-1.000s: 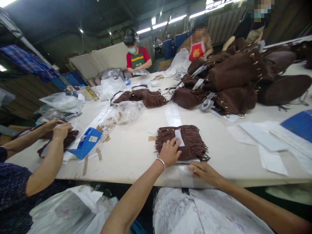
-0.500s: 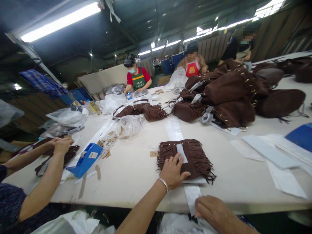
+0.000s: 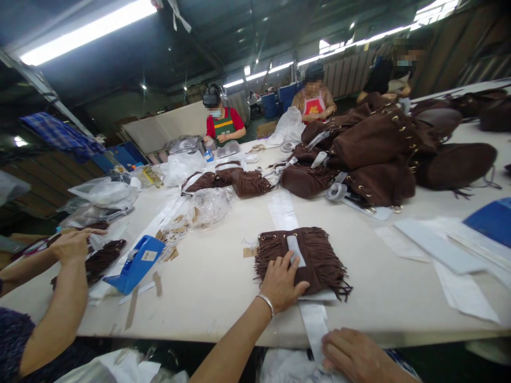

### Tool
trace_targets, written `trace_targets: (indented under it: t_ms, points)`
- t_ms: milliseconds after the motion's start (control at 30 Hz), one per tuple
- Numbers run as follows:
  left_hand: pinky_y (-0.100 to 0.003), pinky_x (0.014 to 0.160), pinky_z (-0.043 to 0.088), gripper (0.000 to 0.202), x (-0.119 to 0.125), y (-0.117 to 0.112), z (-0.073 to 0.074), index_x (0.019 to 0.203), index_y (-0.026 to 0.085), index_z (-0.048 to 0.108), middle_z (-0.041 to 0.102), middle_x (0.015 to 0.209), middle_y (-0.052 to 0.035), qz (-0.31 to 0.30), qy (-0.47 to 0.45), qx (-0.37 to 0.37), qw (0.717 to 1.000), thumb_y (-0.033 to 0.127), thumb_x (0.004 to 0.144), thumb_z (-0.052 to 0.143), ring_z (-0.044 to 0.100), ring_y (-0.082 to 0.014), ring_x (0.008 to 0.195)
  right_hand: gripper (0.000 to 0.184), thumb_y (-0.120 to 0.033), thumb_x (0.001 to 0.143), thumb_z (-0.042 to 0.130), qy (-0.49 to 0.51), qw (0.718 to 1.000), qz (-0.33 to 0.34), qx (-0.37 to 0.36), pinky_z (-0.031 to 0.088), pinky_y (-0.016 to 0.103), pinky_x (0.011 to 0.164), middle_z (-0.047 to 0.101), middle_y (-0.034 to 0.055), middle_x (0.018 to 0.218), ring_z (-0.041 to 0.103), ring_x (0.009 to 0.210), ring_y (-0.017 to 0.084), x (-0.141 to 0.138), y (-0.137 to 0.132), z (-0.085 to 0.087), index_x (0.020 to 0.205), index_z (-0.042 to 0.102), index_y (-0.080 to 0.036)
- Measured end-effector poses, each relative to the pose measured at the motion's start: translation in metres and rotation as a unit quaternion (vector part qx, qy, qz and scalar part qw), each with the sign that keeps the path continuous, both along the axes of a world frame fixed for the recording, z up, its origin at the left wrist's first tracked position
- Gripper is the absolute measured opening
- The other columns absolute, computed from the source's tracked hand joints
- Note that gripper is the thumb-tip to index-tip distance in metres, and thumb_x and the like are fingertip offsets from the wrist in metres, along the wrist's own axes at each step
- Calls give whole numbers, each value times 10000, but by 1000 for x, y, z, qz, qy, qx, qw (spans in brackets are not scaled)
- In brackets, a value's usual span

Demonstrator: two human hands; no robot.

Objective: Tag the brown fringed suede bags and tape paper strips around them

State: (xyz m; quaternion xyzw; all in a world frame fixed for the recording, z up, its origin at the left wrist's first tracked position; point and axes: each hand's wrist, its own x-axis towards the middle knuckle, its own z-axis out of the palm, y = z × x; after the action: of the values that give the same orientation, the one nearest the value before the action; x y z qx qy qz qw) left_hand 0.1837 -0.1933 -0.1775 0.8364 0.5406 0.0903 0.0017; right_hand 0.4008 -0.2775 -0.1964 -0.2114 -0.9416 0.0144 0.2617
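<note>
A dark brown fringed bag lies flat on the table with a white strip across its front. Pressing down on it, fingers spread, is my left hand, the fingertips touching that strip. Under the bag runs a long white paper band that reaches the table's front edge. There my right hand has its fingers curled around the band's near end; its fingertips are partly hidden.
Brown bags form a pile at the back right. A blue tape dispenser stands left, near a co-worker's hands. White sheets lie on the right. Crumpled clear plastic sits mid-table. More people stand across the table.
My hands stay nearly in place on the bag and band. The co-worker's hands on the left have moved further left and slightly down. The view has shifted a little.
</note>
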Motion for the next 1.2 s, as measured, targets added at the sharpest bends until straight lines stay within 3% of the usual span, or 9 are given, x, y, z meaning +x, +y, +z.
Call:
trace_targets:
  t_ms: [533, 700, 800, 933, 1067, 1200]
  points:
    - [-477, 980, 425, 673, 0, 1, 1, 1464, 231, 379, 361, 1556, -100, 3, -20, -14, 1000, 609, 914, 464, 462, -310, 1220, 175, -259, 1005, 464, 17, 999, -4, -44, 453, 271, 649, 666, 33, 756, 581, 624, 145, 9, 2, 25, 938, 614, -198]
    - [-484, 980, 423, 663, 0, 0, 0, 1467, 234, 377, 360, 1557, -99, 2, -21, -14, 1000, 605, 921, 447, 463, -308, 1214, 205, -272, 1016, 445, 14, 994, 5, -109, 443, 260, 633, 650, 28, 756, 585, 640, 139, 16, 10, 33, 918, 610, -199]
    - [-482, 981, 420, 665, 0, 0, -2, 1469, 231, 376, 329, 1574, -93, 5, -22, -13, 1000, 597, 920, 453, 458, -306, 1215, 187, -268, 1014, 461, 36, 984, -28, -169, 432, 242, 629, 641, 25, 770, 592, 673, 129, 13, 34, 44, 922, 605, -194]
    - [-475, 998, 404, 626, 0, -1, -2, 1479, 227, 359, 337, 1565, -91, 7, -27, -19, 999, 514, 933, 463, 440, -300, 1234, 212, -315, 1013, 468, 78, 973, -86, -199, 441, 244, 675, 649, 28, 810, 613, 726, 135, -5, 85, 55, 929, 622, -198]
    - [-449, 989, 410, 531, -2, 1, 0, 1443, 247, 410, 427, 1498, -64, 2, -30, -33, 999, 359, 927, 478, 455, -277, 1198, 259, -376, 1012, 453, 88, 956, -126, -251, 462, 265, 727, 675, 32, 870, 633, 790, 158, -27, 135, 47, 923, 632, -210]
    - [-459, 1001, 406, 396, -2, 1, 1, 1308, 225, 535, 466, 1458, -65, 13, -43, -35, 998, 303, 927, 457, 461, -276, 1178, 272, -395, 981, 487, 74, 934, -169, -305, 465, 289, 726, 683, 17, 828, 634, 781, 177, -39, 162, 31, 860, 645, -210]
